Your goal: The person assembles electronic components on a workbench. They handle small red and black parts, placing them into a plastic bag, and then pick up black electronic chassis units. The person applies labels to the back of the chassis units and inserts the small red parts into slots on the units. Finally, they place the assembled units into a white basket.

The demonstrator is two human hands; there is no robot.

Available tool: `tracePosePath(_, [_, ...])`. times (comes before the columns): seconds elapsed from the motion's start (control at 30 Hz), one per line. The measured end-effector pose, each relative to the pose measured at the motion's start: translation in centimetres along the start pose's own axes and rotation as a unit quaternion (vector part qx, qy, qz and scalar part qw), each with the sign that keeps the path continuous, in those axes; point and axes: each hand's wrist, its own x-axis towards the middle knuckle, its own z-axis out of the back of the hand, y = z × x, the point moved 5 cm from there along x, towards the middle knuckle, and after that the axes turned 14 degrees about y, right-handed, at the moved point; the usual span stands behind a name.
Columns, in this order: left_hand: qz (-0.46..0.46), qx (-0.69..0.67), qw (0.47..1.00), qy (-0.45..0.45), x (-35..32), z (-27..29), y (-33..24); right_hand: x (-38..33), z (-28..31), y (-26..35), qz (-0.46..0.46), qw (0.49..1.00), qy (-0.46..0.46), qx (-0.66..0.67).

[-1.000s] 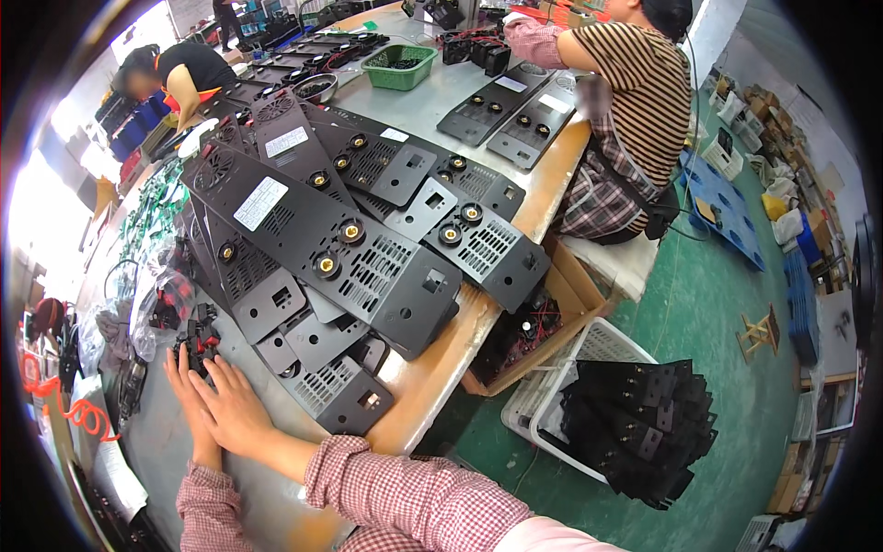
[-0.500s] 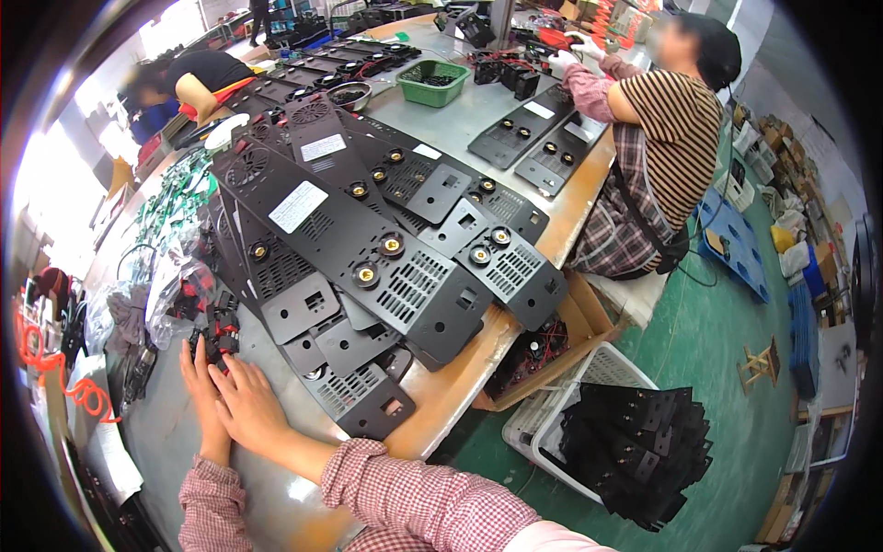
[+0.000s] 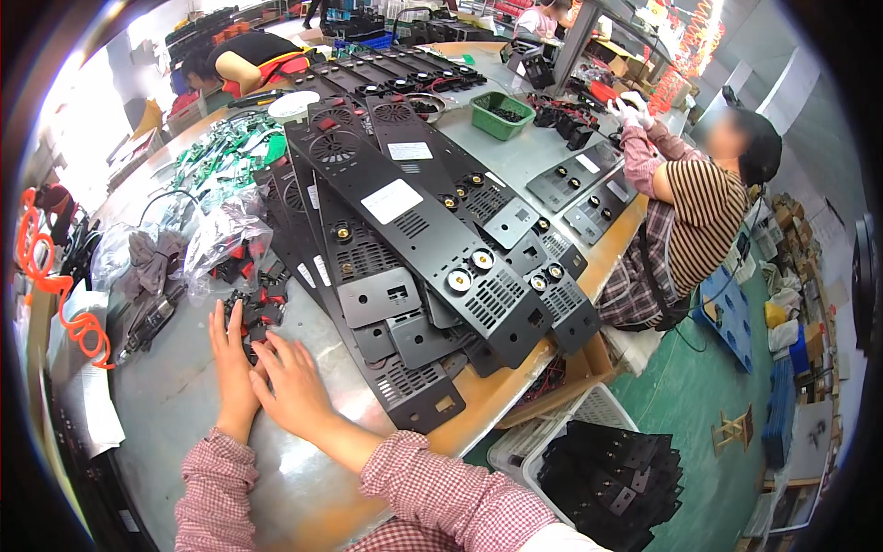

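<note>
Red-and-black small switch parts [image 3: 253,308] are seen heaped on the grey metal worktop [image 3: 184,414], directly ahead of both hands and just under the fingertips. An orange coiled hose [image 3: 55,294] is noted at the far left edge, with clear plastic bags [image 3: 216,244] of similar parts lying behind the heap.

The left hand [image 3: 232,368] is laid palm-down on the worktop, fingers extended and held close together, the tips touching the near edge of the heap. Nothing is gripped by it.

The right hand [image 3: 296,386] is set just beside the left, touching it, its fingers loosely spread and slightly curled, the tips resting at the heap's near-right edge. Whether a part is pinched beneath these fingers cannot be told.

To the right of the hands, long black perforated metal panels [image 3: 414,239] are stacked overlapping, the nearest panel end lying just beside the right hand. Farther right, a seated co-worker's hands [image 3: 633,110] are raised over the far bench. A white crate of black brackets [image 3: 607,478] is recorded on the green floor.
</note>
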Motion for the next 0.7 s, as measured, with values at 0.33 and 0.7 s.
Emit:
tracePosePath(0.33, [0.017, -0.042, 0.999, 0.006, -0.3, 0.5, -0.2, 0.1, -0.2, -0.3, -0.016, 1.0, -0.016, -0.008])
tracePosePath(0.7, [0.002, -0.053, 0.998, -0.024, -0.3, 0.6, -0.3, -1.3, 1.2, 0.6, 0.027, 0.992, -0.104, 0.068])
